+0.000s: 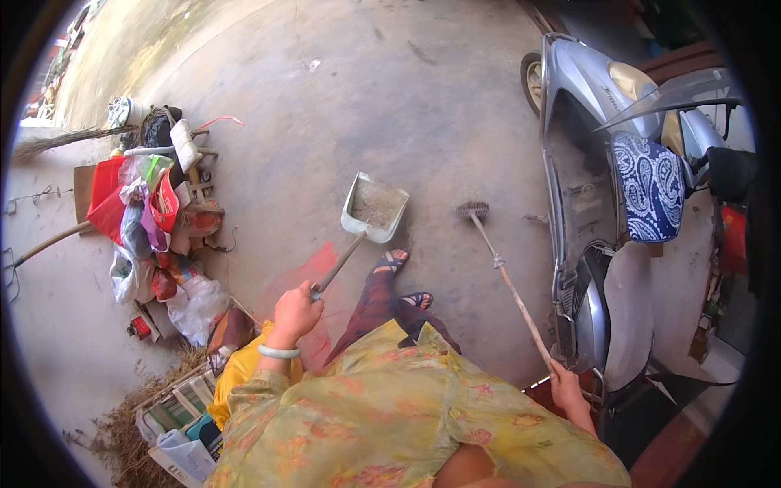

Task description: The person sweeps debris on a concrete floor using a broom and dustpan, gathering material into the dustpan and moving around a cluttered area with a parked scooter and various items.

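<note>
My left hand (297, 313) is closed round the dark handle of a pale dustpan (350, 221). The pan lies out in front of my feet, with grey dust and debris (378, 203) in it. In my right hand (567, 389) is the long wooden stick of a broom (518, 299). Its dark bristle head (473, 211) is at the concrete floor (455, 106), to the right of the dustpan and apart from it. A band binds the stick a little above the head. My sandalled feet stand between the two tools.
A silver scooter (598, 89) with a blue patterned cloth (648, 187) stands along the right. Plastic bags (199, 309), a red bag (106, 195) and a twig broom (73, 142) crowd the left wall. Dry brush (122, 423) and a box (175, 459) lie at the lower left.
</note>
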Motion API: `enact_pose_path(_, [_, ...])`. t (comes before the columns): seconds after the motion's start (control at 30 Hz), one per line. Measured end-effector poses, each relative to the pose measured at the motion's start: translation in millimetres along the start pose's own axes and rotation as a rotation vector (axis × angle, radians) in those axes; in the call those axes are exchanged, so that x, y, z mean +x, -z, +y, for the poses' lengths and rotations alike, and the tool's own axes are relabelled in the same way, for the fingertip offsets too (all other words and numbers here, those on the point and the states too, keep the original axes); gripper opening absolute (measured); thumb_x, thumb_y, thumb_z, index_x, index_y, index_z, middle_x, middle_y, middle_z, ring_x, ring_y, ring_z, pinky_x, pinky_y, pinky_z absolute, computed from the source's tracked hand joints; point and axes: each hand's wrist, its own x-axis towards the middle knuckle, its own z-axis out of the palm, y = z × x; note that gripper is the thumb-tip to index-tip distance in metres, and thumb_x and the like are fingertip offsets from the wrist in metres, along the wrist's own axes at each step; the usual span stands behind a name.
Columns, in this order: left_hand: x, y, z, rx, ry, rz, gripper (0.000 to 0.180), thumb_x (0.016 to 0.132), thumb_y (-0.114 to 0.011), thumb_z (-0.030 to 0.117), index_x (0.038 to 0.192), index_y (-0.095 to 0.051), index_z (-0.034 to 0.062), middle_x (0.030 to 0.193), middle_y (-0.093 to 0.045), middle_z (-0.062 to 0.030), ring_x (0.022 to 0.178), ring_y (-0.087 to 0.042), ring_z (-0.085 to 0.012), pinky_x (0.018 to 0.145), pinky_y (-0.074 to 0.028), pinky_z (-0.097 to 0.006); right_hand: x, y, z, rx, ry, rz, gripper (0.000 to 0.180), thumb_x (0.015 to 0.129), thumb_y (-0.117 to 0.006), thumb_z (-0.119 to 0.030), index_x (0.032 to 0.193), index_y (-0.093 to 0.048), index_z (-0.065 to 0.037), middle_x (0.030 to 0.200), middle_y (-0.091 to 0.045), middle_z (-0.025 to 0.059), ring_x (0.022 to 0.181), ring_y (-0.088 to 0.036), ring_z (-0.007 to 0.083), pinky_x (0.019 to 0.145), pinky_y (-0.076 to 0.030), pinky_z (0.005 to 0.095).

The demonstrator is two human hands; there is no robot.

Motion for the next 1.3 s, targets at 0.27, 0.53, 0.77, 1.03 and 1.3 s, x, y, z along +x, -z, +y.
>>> enact_pose_path(0.27, [5.3,6.4,1.6,0.003,-0.009,-0.01,0.03,0.076,-0.06,0.022,0.101,-0.06,0.0066,0.081,-0.065,-0.0195,0.082,-0.061,-0.0393,0.072,-0.048,-0.047,163.5,-28.5,-127.2,-0.054,0.221,0.074,0.044,0.091,-0.052,-0.015,0.134,-0.046,-0.017,0.104,-0.06,0.0274,0.099,-0.055,0.046,0.086,-0.044,0.0509])
enact_pose_path(0.53, [-1.9,7.6,-14.1,-0.022,0.079,-0.015,0.031,0.076,-0.062,0.025,0.103,-0.06,0.0079,0.081,-0.064,-0.0201,0.082,-0.062,-0.0399,0.072,-0.049,-0.048,357.8,-54.8,-379.0,-0.134,0.448,0.001,0.047,0.091,-0.037,-0.014,0.136,-0.041,-0.027,0.115,-0.058,0.0199,0.106,-0.056,0.0378,0.087,-0.047,0.0483])
enact_pose_path(0.77, [-17.7,9.5,-29.3,-0.067,0.178,0.001,0.031,0.075,-0.064,0.023,0.103,-0.062,0.0081,0.084,-0.065,-0.0209,0.083,-0.062,-0.0396,0.073,-0.049,-0.048,336.1,-44.0,-361.5,-0.173,0.304,-0.016,0.046,0.093,-0.035,-0.012,0.136,-0.042,-0.026,0.126,-0.054,0.015,0.118,-0.051,0.0325,0.094,-0.044,0.049])
enact_pose_path(1.03, [-12.9,4.7,-42.3,-0.102,0.143,0.138,0.032,0.074,-0.065,0.019,0.102,-0.062,0.0051,0.088,-0.065,-0.0209,0.087,-0.062,-0.0384,0.077,-0.049,-0.045,181.8,-46.5,-79.2,-0.149,0.134,0.074,0.041,0.09,-0.049,-0.012,0.131,-0.05,-0.018,0.102,-0.06,0.0277,0.099,-0.055,0.0456,0.086,-0.045,0.0509])
enact_pose_path(1.3, [34.7,28.7,-36.8,-0.357,0.195,0.16,0.029,0.075,-0.064,0.013,0.1,-0.061,-0.0005,0.069,-0.064,-0.0135,0.058,-0.065,-0.0215,0.058,-0.051,-0.034,22.2,-92.2,39.9,0.156,0.043,0.113,0.042,0.086,-0.052,-0.009,0.128,-0.051,-0.009,0.093,-0.061,0.029,0.089,-0.059,0.0458,0.08,-0.049,0.0478])
